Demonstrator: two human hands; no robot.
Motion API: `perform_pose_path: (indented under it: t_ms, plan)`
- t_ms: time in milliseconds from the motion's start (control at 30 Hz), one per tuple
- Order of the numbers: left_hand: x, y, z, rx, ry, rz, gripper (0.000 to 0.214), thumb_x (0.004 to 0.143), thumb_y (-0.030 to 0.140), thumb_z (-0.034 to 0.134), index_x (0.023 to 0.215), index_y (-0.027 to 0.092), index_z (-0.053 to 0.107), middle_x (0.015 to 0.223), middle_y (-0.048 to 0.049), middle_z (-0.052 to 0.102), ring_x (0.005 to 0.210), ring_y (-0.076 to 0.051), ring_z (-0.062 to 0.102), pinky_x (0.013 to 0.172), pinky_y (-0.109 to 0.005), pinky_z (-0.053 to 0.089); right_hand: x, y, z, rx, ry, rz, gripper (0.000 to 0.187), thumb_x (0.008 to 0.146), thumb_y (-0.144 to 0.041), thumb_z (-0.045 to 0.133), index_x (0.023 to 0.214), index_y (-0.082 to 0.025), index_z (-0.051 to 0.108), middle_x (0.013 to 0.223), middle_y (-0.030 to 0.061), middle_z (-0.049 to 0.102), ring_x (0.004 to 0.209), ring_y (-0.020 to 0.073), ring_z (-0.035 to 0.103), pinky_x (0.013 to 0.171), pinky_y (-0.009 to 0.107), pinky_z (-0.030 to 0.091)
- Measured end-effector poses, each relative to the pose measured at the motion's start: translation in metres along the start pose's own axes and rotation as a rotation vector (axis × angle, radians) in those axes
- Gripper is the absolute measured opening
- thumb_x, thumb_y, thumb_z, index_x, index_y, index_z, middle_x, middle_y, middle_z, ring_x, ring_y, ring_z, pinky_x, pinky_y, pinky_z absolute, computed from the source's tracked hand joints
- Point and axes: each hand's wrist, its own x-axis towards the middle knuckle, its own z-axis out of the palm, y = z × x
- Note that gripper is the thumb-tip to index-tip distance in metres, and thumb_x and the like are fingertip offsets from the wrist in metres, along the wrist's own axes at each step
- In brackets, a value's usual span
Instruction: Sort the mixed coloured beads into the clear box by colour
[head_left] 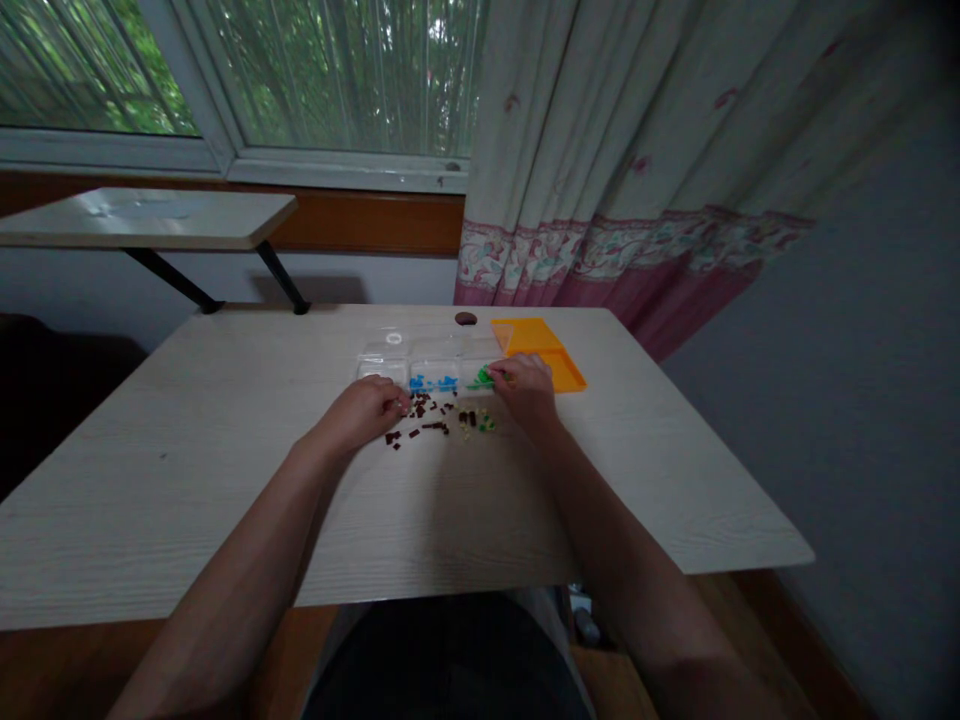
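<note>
A clear plastic sorting box (431, 352) lies on the pale wooden table (225, 460); one compartment holds blue pieces (433, 382) and another green pieces (480, 379). Small dark brown pieces (424, 418) and a few green and pale ones (484, 424) are scattered in front of it. My left hand (367, 412) rests on the table at the left of the scatter, fingers curled in a pinch beside the brown pieces. My right hand (529, 390) is at the green compartment, fingertips pinched together over the green pieces. What either pinch holds is too small to see.
An orange lid or tray (551, 355) lies just right of the box, partly under my right hand. A small dark round object (466, 319) sits at the table's far edge. A second table (150, 217), window and curtain (637, 150) stand behind.
</note>
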Motion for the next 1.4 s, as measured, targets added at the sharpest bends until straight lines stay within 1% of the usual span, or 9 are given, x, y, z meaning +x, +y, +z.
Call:
perform_pose_path:
  t_ms: [100, 267, 400, 600, 900, 1000, 1200, 1333, 1400]
  plan:
    - [0.0, 0.0, -0.004, -0.004, -0.054, 0.01, 0.015, 0.086, 0.024, 0.057, 0.092, 0.021, 0.071, 0.074, -0.0021, 0.063, 0.075, -0.016, 0.057, 0.072, -0.028, 0.042, 0.0, -0.003, -0.004, 0.08, -0.082, -0.101, 0.017, 0.091, -0.032, 0.062, 0.089, -0.022, 0.075, 0.09, 0.0051, 0.071, 0.09, 0.0204, 0.057, 0.082, 0.033, 0.035]
    - [-0.001, -0.006, -0.006, 0.032, -0.067, -0.011, 0.014, 0.083, 0.026, 0.061, 0.092, 0.02, 0.071, 0.073, -0.0016, 0.061, 0.07, -0.015, 0.054, 0.07, -0.027, 0.04, -0.002, -0.01, -0.005, 0.226, -0.357, -0.282, 0.007, 0.084, -0.023, 0.069, 0.085, -0.023, 0.076, 0.08, 0.0024, 0.072, 0.08, 0.0174, 0.058, 0.078, 0.03, 0.038]
    - [-0.002, -0.008, -0.004, 0.037, -0.056, -0.021, 0.013, 0.082, 0.02, 0.059, 0.088, 0.02, 0.071, 0.075, -0.0029, 0.062, 0.073, -0.017, 0.056, 0.071, -0.028, 0.041, -0.003, -0.017, -0.008, 0.209, -0.434, -0.321, 0.008, 0.082, -0.022, 0.07, 0.086, -0.023, 0.076, 0.083, 0.0038, 0.072, 0.082, 0.0189, 0.058, 0.079, 0.031, 0.039]
    - [0.0, -0.004, 0.001, 0.0, -0.086, -0.003, 0.012, 0.084, 0.021, 0.057, 0.081, 0.019, 0.069, 0.073, -0.0022, 0.062, 0.067, -0.015, 0.053, 0.065, -0.026, 0.037, -0.002, -0.018, -0.014, 0.147, -0.453, -0.261, 0.01, 0.08, -0.019, 0.069, 0.087, -0.021, 0.077, 0.081, 0.0051, 0.071, 0.08, 0.0198, 0.058, 0.076, 0.032, 0.039]
    - [0.002, -0.001, 0.003, -0.018, -0.102, 0.02, 0.015, 0.086, 0.023, 0.056, 0.079, 0.018, 0.068, 0.073, -0.0027, 0.061, 0.068, -0.014, 0.053, 0.065, -0.025, 0.037, -0.005, -0.03, -0.011, 0.17, -0.423, -0.277, 0.012, 0.082, -0.017, 0.066, 0.089, -0.02, 0.076, 0.079, 0.0052, 0.071, 0.081, 0.0199, 0.059, 0.074, 0.03, 0.04]
    - [0.001, 0.001, 0.0, -0.081, -0.103, 0.0, 0.014, 0.085, 0.024, 0.057, 0.081, 0.017, 0.068, 0.073, -0.002, 0.061, 0.066, -0.013, 0.052, 0.065, -0.025, 0.036, -0.007, -0.034, -0.008, 0.204, -0.396, -0.307, 0.012, 0.081, -0.015, 0.067, 0.088, -0.021, 0.076, 0.079, 0.0043, 0.071, 0.079, 0.0191, 0.059, 0.075, 0.03, 0.041]
    - [0.0, 0.006, -0.003, -0.275, -0.043, -0.024, 0.017, 0.086, 0.032, 0.06, 0.085, 0.018, 0.069, 0.073, -0.0001, 0.056, 0.065, -0.012, 0.05, 0.063, -0.024, 0.036, -0.01, -0.041, -0.002, 0.301, -0.321, -0.368, 0.013, 0.085, -0.018, 0.066, 0.092, -0.021, 0.075, 0.084, 0.0049, 0.073, 0.081, 0.018, 0.061, 0.078, 0.03, 0.042]
    - [0.001, 0.012, 0.001, -0.409, -0.04, -0.032, 0.023, 0.086, 0.04, 0.061, 0.086, 0.018, 0.07, 0.071, 0.001, 0.052, 0.064, -0.011, 0.047, 0.061, -0.023, 0.036, -0.012, -0.048, -0.002, 0.371, -0.339, -0.41, 0.02, 0.085, -0.023, 0.067, 0.104, -0.02, 0.073, 0.085, 0.0053, 0.073, 0.083, 0.0183, 0.062, 0.078, 0.029, 0.043]
    - [0.002, 0.014, 0.004, -0.478, -0.043, -0.044, 0.024, 0.085, 0.04, 0.062, 0.086, 0.018, 0.069, 0.069, 0.002, 0.05, 0.062, -0.01, 0.046, 0.059, -0.022, 0.036, -0.012, -0.053, -0.005, 0.377, -0.355, -0.412, 0.021, 0.086, -0.023, 0.066, 0.106, -0.022, 0.073, 0.087, 0.005, 0.074, 0.084, 0.0186, 0.063, 0.079, 0.03, 0.043]
